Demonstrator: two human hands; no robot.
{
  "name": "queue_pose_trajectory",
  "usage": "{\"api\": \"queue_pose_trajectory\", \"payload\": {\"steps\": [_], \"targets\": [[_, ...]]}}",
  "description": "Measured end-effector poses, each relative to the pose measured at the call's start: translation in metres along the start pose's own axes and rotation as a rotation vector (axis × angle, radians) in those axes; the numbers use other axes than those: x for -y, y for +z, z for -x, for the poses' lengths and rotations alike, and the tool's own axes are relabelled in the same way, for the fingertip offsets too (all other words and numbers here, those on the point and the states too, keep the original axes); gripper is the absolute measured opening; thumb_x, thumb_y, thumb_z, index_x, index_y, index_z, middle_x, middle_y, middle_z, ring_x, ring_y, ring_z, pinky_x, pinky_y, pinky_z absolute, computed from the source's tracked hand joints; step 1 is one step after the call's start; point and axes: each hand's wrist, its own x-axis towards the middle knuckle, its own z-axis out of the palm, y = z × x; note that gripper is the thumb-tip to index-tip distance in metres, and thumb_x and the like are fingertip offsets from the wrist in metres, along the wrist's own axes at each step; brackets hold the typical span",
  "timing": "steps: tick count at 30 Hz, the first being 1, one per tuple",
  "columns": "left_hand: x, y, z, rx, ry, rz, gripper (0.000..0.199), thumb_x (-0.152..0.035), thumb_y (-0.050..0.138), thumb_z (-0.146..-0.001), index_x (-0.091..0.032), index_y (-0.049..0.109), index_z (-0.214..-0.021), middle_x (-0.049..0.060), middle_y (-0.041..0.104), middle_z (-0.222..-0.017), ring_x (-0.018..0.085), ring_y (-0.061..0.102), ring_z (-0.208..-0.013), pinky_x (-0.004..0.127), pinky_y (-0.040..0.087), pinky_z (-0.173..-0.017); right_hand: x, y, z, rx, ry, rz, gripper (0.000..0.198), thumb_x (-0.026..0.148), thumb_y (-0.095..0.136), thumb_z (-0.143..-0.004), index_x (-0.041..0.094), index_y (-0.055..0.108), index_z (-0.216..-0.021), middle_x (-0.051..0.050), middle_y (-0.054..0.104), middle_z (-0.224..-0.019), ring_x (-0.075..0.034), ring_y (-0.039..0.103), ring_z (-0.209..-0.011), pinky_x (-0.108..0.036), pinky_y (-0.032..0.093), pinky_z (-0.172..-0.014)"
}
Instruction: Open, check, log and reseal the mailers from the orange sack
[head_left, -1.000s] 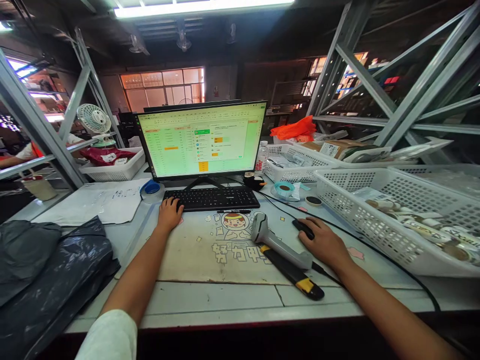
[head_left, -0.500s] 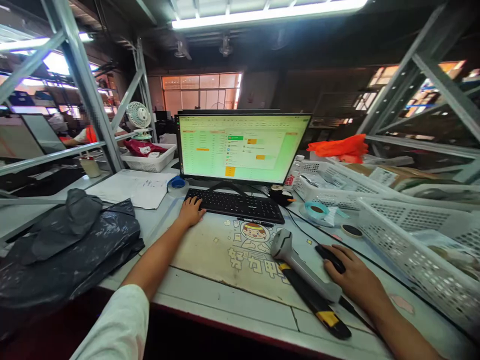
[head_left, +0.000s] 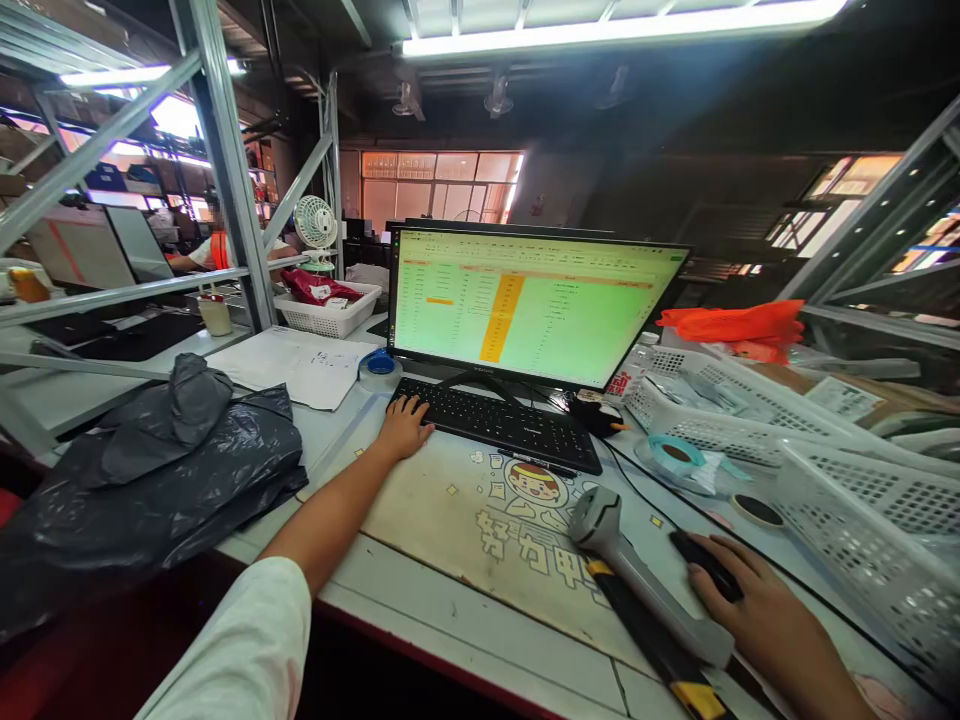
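My left hand (head_left: 403,430) rests on the left end of the black keyboard (head_left: 510,420), its fingers stretched over the keys. My right hand (head_left: 772,610) is wrapped round a black computer mouse (head_left: 709,566) on the desk mat's right side. Behind the keyboard stands a monitor (head_left: 450,290) showing a spreadsheet with an orange column. A grey barcode scanner (head_left: 652,580) lies between my hands, across a black and yellow tool (head_left: 637,630) that it partly hides. Under them spreads a desk mat (head_left: 427,520) with a cartoon print.
At the left lies a dark plastic bag (head_left: 195,460), with white paper (head_left: 292,360) behind it. White baskets (head_left: 840,520) line the right side, near a tape roll (head_left: 675,455). A basket (head_left: 330,315) and fan (head_left: 315,222) stand back left. Another person (head_left: 217,250) is beyond the rack.
My view has turned left, so everything sits further right in the picture. On the monitor, the pop-up window has gone and the spreadsheet shows in full. Both hands keep their places.
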Motion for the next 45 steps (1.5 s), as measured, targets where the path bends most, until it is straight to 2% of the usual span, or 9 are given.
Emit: {"api": "queue_pose_trajectory", "payload": {"steps": [8,12,17,20,26,35,40,45], "targets": [[-0.002,-0.001,0.000,0.002,0.002,0.011,0.057,-0.051,0.049,-0.102,-0.026,0.052,-0.153,0.010,0.040,-0.165,0.039,0.032,-0.152,0.056,0.030,-0.124,0.000,0.000,0.001,0.047,0.015,0.012,0.059,0.066,0.037,-0.088,0.028,0.062,-0.125,-0.013,0.064,-0.136,-0.041,0.066,-0.121,-0.056,0.057,-0.100],[-0.004,-0.002,0.000,0.012,0.003,0.012,0.055,-0.051,0.051,-0.101,-0.025,0.055,-0.150,0.011,0.039,-0.166,0.039,0.032,-0.153,0.057,0.031,-0.124,0.000,-0.001,-0.001,0.050,0.009,0.007,0.063,0.068,0.037,-0.086,0.026,0.064,-0.125,-0.015,0.064,-0.133,-0.041,0.067,-0.119,-0.057,0.057,-0.100],[-0.007,-0.007,0.001,0.009,-0.001,0.014,0.055,-0.049,0.048,-0.103,-0.025,0.053,-0.151,0.010,0.039,-0.166,0.037,0.030,-0.154,0.057,0.028,-0.125,0.001,-0.003,-0.003,0.029,-0.033,-0.047,0.067,0.071,0.041,-0.084,0.024,0.068,-0.123,-0.015,0.066,-0.131,-0.040,0.067,-0.120,-0.056,0.058,-0.099],[-0.009,-0.009,0.003,0.012,-0.005,0.015,0.055,-0.048,0.048,-0.103,-0.024,0.052,-0.152,0.010,0.041,-0.165,0.037,0.031,-0.154,0.056,0.027,-0.126,-0.001,-0.001,-0.004,0.007,-0.047,-0.087,0.066,0.073,0.044,-0.083,0.025,0.070,-0.120,-0.015,0.068,-0.128,-0.041,0.069,-0.117,-0.058,0.058,-0.099],[-0.011,-0.010,0.003,-0.004,-0.013,0.019,0.053,-0.047,0.049,-0.103,-0.024,0.054,-0.151,0.010,0.043,-0.164,0.037,0.033,-0.153,0.056,0.027,-0.126,-0.010,0.008,-0.009,-0.029,-0.078,-0.155,0.060,0.072,0.048,-0.082,0.027,0.070,-0.116,-0.016,0.069,-0.127,-0.045,0.064,-0.124,-0.066,0.053,-0.107],[-0.010,-0.010,0.003,-0.026,-0.020,0.005,0.051,-0.047,0.050,-0.102,-0.025,0.056,-0.149,0.009,0.047,-0.161,0.035,0.036,-0.151,0.053,0.029,-0.126,-0.015,0.011,-0.010,-0.053,-0.108,-0.182,0.044,0.066,0.054,-0.083,0.038,0.069,-0.113,-0.013,0.069,-0.126,-0.044,0.066,-0.120,-0.068,0.055,-0.103],[-0.009,-0.009,0.004,-0.023,-0.009,-0.016,0.052,-0.046,0.050,-0.103,-0.024,0.056,-0.150,0.010,0.046,-0.161,0.036,0.037,-0.150,0.052,0.029,-0.125,-0.010,0.010,-0.005,-0.039,-0.088,-0.093,0.052,0.064,0.046,-0.088,0.028,0.068,-0.119,-0.016,0.067,-0.129,-0.041,0.065,-0.124,-0.061,0.051,-0.110],[-0.005,-0.008,0.001,-0.013,0.009,-0.027,0.053,-0.045,0.049,-0.103,-0.023,0.055,-0.150,0.012,0.046,-0.161,0.038,0.036,-0.150,0.054,0.029,-0.125,0.005,-0.001,0.003,0.002,0.011,0.041,0.057,0.054,0.040,-0.093,0.020,0.068,-0.129,-0.016,0.062,-0.140,-0.036,0.063,-0.127,-0.053,0.053,-0.108]]}}
